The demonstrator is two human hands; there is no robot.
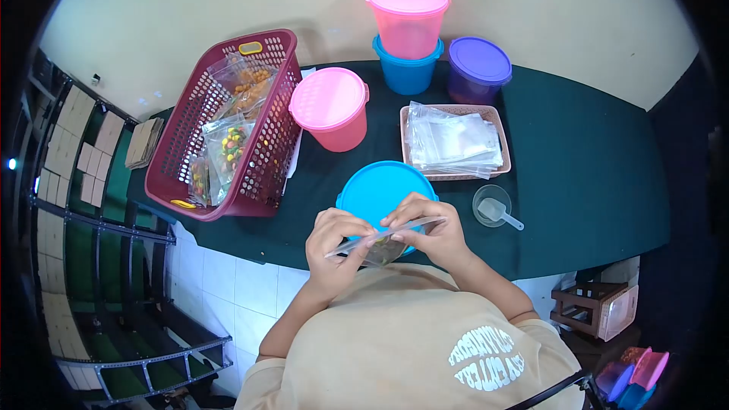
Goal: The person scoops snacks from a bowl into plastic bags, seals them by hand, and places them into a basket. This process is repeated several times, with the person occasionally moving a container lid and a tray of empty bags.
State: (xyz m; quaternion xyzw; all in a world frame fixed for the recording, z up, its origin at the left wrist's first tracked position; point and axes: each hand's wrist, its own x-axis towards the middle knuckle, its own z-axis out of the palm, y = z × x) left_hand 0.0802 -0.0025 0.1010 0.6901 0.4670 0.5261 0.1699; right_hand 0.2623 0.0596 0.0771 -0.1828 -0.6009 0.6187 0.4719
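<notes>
Both hands pinch the top edge of a clear plastic zip bag [385, 252], close to my body. My left hand [334, 247] grips its left part, with fingers and thumb pressed together. Further along the same edge, my right hand [434, 234] has its thumb below and its fingers above. Something dark shows in the lower part of the bag, too small to name. Right behind the hands stands a tub with a blue lid [383, 188], partly covered by them.
A maroon basket [266, 156] holding filled bags stands left. Beyond are a pink tub [332, 110], stacked pink [410, 23] and blue [408, 68] tubs, and a purple tub [478, 68]. Flat bags [454, 140] lie in a tray [505, 137]; a scoop [497, 211] rests in a cup [478, 197].
</notes>
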